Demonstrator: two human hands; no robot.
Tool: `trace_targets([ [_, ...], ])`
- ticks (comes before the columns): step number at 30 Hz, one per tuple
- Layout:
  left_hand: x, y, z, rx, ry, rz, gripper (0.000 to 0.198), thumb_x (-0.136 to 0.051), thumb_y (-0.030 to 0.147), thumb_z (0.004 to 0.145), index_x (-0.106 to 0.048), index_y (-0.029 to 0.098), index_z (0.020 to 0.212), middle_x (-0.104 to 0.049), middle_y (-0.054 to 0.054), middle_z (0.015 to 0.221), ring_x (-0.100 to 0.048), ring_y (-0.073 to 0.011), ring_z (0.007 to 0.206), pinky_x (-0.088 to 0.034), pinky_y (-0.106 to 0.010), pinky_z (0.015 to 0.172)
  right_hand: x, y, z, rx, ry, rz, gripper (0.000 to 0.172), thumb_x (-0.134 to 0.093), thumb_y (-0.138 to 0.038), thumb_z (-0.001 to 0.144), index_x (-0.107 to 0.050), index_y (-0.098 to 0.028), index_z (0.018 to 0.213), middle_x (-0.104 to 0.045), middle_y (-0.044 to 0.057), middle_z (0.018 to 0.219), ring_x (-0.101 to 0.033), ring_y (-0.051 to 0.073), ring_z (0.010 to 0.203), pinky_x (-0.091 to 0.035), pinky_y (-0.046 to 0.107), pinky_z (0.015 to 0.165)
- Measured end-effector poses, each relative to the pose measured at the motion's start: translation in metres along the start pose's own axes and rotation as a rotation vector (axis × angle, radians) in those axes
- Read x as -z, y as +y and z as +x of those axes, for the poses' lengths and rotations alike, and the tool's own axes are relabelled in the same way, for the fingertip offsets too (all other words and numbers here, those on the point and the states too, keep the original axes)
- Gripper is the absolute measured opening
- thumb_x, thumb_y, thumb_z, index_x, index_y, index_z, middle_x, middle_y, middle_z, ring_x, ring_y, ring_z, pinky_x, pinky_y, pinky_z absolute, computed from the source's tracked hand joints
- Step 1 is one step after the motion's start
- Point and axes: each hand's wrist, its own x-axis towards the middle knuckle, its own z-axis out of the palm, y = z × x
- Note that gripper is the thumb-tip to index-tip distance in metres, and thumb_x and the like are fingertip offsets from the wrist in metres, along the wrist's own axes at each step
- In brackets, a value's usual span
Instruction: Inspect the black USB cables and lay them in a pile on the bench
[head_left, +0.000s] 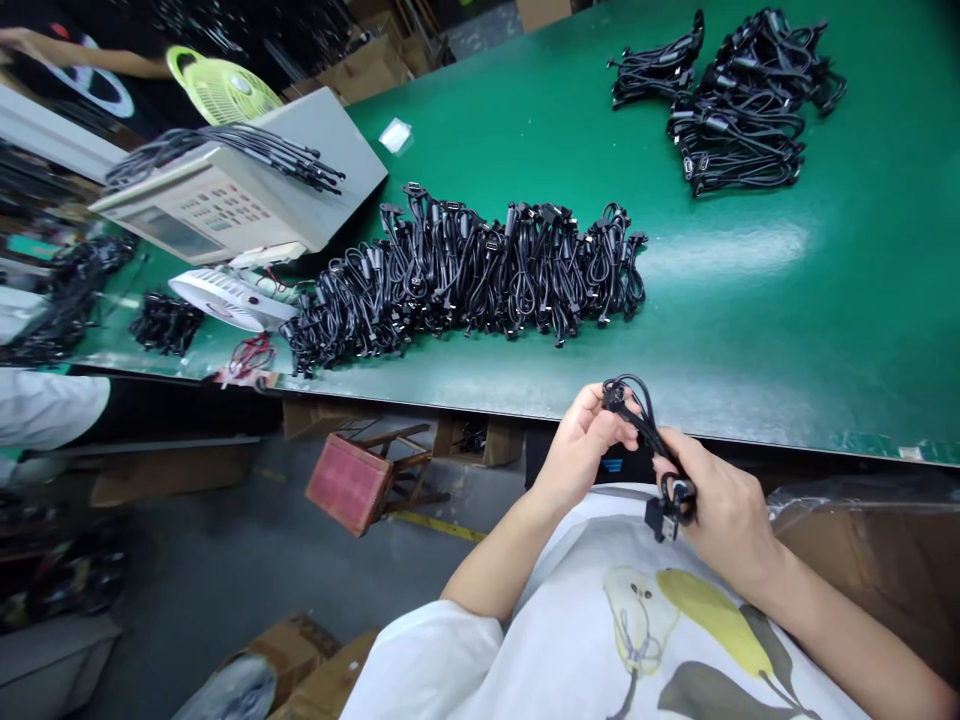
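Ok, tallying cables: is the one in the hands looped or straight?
Looped: the black cable runs in loops between the left hand and right hand.

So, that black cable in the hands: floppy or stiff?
The black cable is probably floppy: it sags into loops between the left hand and right hand. Its moulded connectors look stiffer and may swing it. Its crossed loops may snag.

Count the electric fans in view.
2. A lime-green fan stands at top left, beyond a beige keypad machine; a white fan lies on the green workbench, below that machine. Others may be hidden in the clutter.
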Motion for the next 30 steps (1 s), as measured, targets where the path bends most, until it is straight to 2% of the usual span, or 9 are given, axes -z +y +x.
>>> trace_targets([
  [3, 0.001, 0.000, -0.001, 0.009, -0.084, -0.028, 0.049, -0.069, 0.060, 0.083, -0.060, 0.017, 0.104, -0.064, -0.005, 0.093, -0.056, -0.0112, 0.067, -0.049, -0.026, 0.065, -0.002, -0.003, -0.005, 0.076, 0.063, -0.109, 0.033, -0.049, -0.017, 0.100, -0.047, -0.011, 0.132, -0.073, 0.011, 0.100, -0.073, 0.021, 0.080, -0.050, 0.029, 0.072],
  [6, 0.001, 0.002, -0.001, 0.016, -0.120, -0.052, 0.043, -0.068, 0.055, 0.086, -0.062, 0.016, 0.105, -0.064, -0.005, 0.092, -0.057, -0.0110, 0.067, -0.049, -0.025, 0.064, 0.000, -0.005, -0.006, 0.093, 0.061, -0.111, 0.032, -0.048, -0.019, 0.100, -0.046, -0.011, 0.132, -0.073, 0.012, 0.097, -0.073, 0.021, 0.076, -0.050, 0.029, 0.068],
  [15, 0.000, 0.002, -0.001, 0.057, -0.121, -0.090, 0.040, -0.067, 0.052, 0.087, -0.064, 0.016, 0.104, -0.063, -0.005, 0.089, -0.055, -0.0112, 0.065, -0.046, -0.025, 0.062, 0.006, -0.007, -0.006, -0.002, -0.036, 0.072, 0.029, -0.045, -0.021, 0.100, -0.044, -0.017, 0.129, -0.071, 0.006, 0.090, -0.071, 0.018, 0.070, -0.051, 0.027, 0.062],
  [22, 0.003, 0.002, 0.001, 0.083, -0.127, -0.096, 0.042, -0.071, 0.053, 0.081, -0.064, 0.017, 0.102, -0.061, -0.005, 0.086, -0.050, -0.0115, 0.063, -0.044, -0.026, 0.062, 0.003, -0.010, -0.007, -0.035, -0.092, 0.143, 0.028, -0.045, -0.023, 0.100, -0.042, -0.020, 0.128, -0.069, 0.006, 0.090, -0.070, 0.019, 0.071, -0.050, 0.028, 0.061],
  [27, 0.008, -0.001, 0.001, 0.053, -0.165, -0.117, 0.035, -0.067, 0.048, 0.086, -0.066, 0.017, 0.103, -0.062, -0.005, 0.087, -0.050, -0.0101, 0.063, -0.043, -0.024, 0.061, 0.007, -0.007, -0.005, -0.154, -0.193, 0.318, 0.029, -0.051, -0.026, 0.098, -0.046, -0.021, 0.126, -0.067, 0.003, 0.089, -0.064, 0.017, 0.070, -0.047, 0.027, 0.062],
  [30, 0.008, -0.001, 0.001, 0.089, -0.173, -0.113, 0.037, -0.066, 0.050, 0.086, -0.065, 0.017, 0.102, -0.063, -0.005, 0.086, -0.050, -0.0096, 0.060, -0.043, -0.024, 0.059, 0.011, -0.001, 0.008, -0.330, -0.328, 0.601, 0.021, -0.054, -0.036, 0.097, -0.057, -0.020, 0.111, -0.065, 0.002, 0.079, -0.057, 0.014, 0.061, -0.044, 0.026, 0.057],
])
